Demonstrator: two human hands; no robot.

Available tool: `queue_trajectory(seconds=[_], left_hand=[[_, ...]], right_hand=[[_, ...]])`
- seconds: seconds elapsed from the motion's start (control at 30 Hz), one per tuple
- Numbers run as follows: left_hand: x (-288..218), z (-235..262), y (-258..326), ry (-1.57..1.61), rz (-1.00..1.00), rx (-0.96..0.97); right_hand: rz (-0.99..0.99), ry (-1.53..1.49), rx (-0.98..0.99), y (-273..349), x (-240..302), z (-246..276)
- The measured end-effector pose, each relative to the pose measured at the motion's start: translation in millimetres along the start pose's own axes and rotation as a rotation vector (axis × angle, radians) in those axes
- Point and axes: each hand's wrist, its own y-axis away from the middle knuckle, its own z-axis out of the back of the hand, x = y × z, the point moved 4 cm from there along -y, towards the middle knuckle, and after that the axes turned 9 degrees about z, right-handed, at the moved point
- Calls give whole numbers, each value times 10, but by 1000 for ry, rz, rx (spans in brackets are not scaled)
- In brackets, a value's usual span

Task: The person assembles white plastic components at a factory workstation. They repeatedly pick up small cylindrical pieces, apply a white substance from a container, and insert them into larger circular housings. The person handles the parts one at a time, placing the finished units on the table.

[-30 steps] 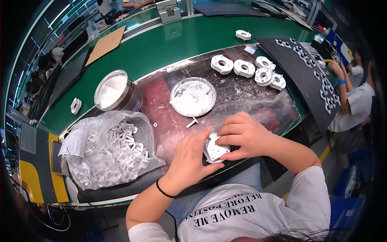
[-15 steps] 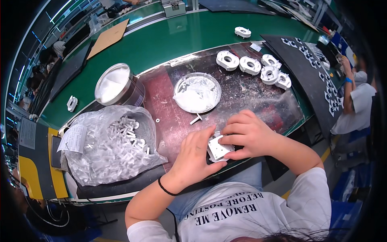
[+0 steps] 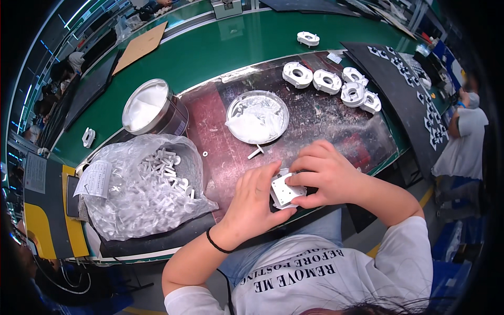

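At the near edge of the work board, a white square part with small holes (image 3: 287,192) sits between my two hands. My left hand (image 3: 253,202) curves round its left side, thumb along the near edge. On the right, my right hand (image 3: 324,176) grips it with bent fingers on its top and the thumb at its near right corner. My fingers hide part of its edges. Just beyond lies a loose white T-shaped pin (image 3: 255,152). Farther off rests a round dish (image 3: 284,131) with white paste in it.
A bag of white pins (image 3: 147,210) and an open tin of white paste (image 3: 176,113) stand at left. Several white oval housings (image 3: 326,82) sit at the far right, beside a black sheet (image 3: 367,58) bearing small parts. One housing (image 3: 308,38) lies on the green belt (image 3: 252,44). A person (image 3: 464,131) stands at right.
The housings on the green surface have shifted slightly left. My hands stay almost in place round the white square part. The person at right has moved an arm.
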Motion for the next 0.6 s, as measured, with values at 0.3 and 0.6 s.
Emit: queue_trajectory(seconds=[0.3,0.6], left_hand=[[-6,-5,6,-16,6,-7],[1,-11,-8,12,15,0]], right_hand=[[-49,-32,-18,9,-3,-12],[-75,-9,4,0,32,-8]])
